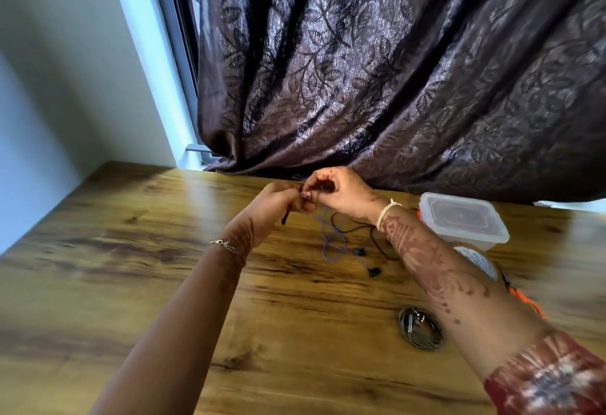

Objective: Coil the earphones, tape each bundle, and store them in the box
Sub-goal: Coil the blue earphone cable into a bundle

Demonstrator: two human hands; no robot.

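Observation:
My left hand (278,203) and my right hand (337,191) meet above the far middle of the wooden table (131,267), both with fingers curled round a thin earphone cable. A dark plug end hangs below my left hand. The purple and black cable (334,244) trails down onto the table, with two black earbuds (373,272) lying on the wood. A coiled grey earphone bundle (421,329) lies near my right forearm. The clear plastic box (462,221) with its lid on stands at the right.
A white tape roll (478,260) lies behind my right forearm, next to the box. An orange cord (524,299) shows at the right. A dark patterned curtain (393,70) hangs over the table's far edge. A wall is to the left.

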